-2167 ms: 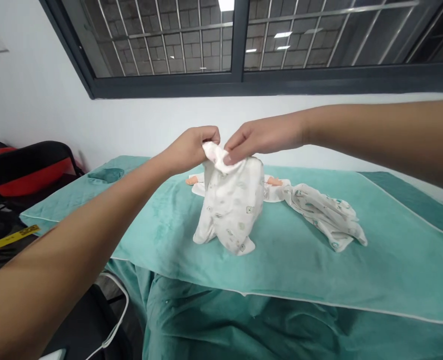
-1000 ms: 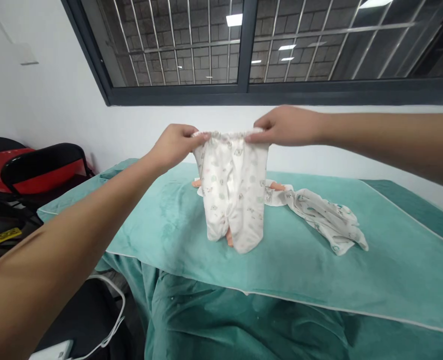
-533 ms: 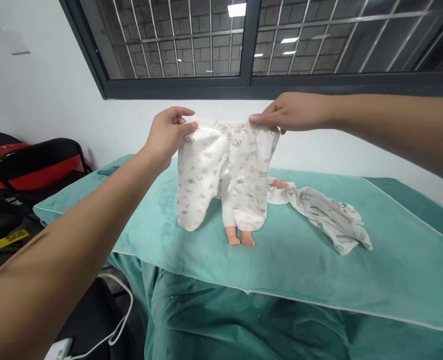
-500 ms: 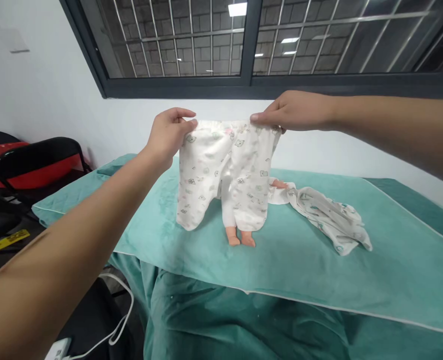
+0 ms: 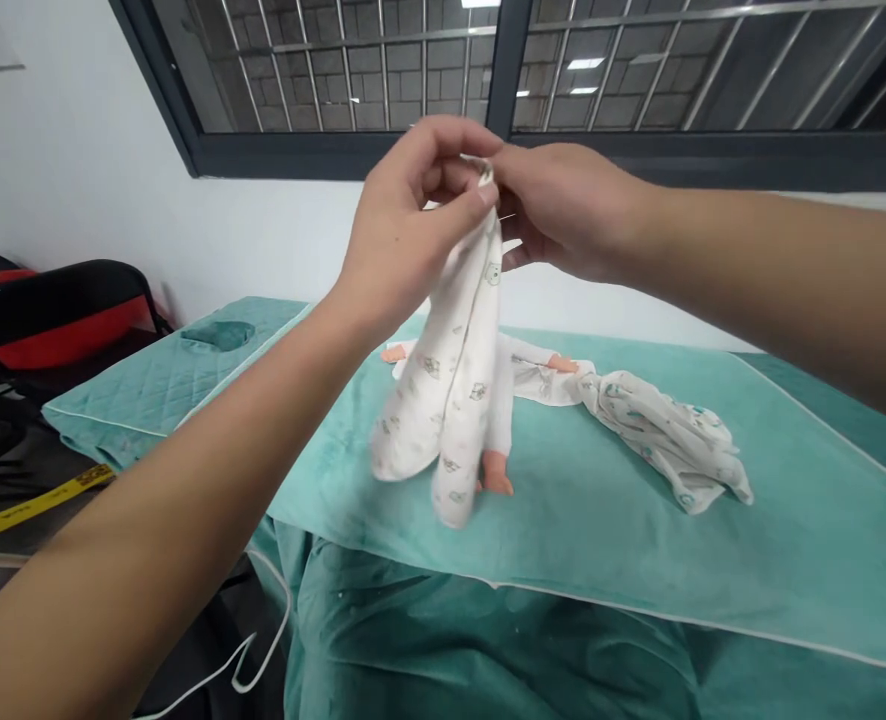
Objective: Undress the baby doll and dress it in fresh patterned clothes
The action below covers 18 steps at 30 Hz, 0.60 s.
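- Trousers point(image 5: 443, 400) of thin white cloth, dotted with small printed animals, hang bunched by their top edge, legs downward, above the bed and in front of the doll.
- Left hand point(image 5: 413, 215), bare, pinches that gathered top between thumb and curled fingers.
- Right hand point(image 5: 574, 210) meets it at the same edge, fingers bent; the cloth and the other hand hide its tips, so I can't tell whether it grips too.
- Behind the trousers lies a peach-coloured doll point(image 5: 498, 475) in white clothes, arms spread wide; a bare foot pokes out beside the hanging legs, and its middle is mostly covered from here.
- By the doll's arm on the right side, a twisted bundle of white cloth with green print point(image 5: 660, 435) rests on the bed.
- Everything lies on a soft teal plush cover with pale piping point(image 5: 600, 560), its side drape hanging in folds.
- Over to the left stands a red-and-black chair point(image 5: 75, 330); beyond the bed, a dark-framed window with metal bars point(image 5: 503, 80) is set in the white wall point(image 5: 278, 240).
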Tool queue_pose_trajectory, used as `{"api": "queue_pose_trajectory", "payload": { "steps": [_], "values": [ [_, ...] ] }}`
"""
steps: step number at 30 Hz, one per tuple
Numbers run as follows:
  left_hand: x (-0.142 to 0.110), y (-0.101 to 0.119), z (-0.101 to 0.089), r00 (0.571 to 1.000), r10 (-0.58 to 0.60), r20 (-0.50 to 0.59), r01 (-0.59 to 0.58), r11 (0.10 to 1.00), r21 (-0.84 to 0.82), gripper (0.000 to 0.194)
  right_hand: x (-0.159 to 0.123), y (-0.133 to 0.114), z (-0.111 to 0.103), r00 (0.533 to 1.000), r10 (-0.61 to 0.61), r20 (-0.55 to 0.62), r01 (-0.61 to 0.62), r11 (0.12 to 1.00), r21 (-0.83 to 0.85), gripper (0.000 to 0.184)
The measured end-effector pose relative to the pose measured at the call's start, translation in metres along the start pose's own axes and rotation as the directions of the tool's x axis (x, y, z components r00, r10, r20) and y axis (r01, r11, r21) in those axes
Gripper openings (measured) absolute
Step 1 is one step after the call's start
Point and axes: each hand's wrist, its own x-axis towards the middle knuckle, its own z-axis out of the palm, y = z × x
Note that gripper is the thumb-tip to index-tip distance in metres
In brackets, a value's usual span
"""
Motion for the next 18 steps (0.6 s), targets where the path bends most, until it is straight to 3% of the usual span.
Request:
{"api": "queue_pose_trajectory", "payload": {
  "steps": [3,6,8,13,18],
  "values": [
    [-0.011,-0.001,0.003,0.999,-0.047,0.018,0.045,0.991,0.123,0.036,-0.001,0.003,0.001,0.997,-0.001,0.075,0.0,1.0,0.006,0.054],
    [-0.021,-0.001,0.006,0.993,-0.12,0.001,0.116,0.967,0.227,0.055,-0.003,0.001,0.001,0.979,-0.001,0.206,0.016,0.997,-0.07,0.047],
    [-0.026,-0.002,0.006,0.991,-0.133,-0.024,0.135,0.962,0.236,0.059,-0.005,-0.002,0.0,0.97,0.0,0.241,0.034,0.99,-0.134,0.04],
    [-0.031,-0.012,0.003,0.979,-0.195,-0.05,0.201,0.961,0.19,0.06,-0.009,-0.005,0.0,0.992,0.066,0.104,-0.033,0.957,-0.289,0.032],
    [-0.037,-0.022,0.004,0.954,-0.301,-0.012,0.301,0.951,0.07,0.057,-0.008,0.007,-0.001,0.996,0.037,0.078,-0.01,0.945,-0.326,0.029]
  ]
}}
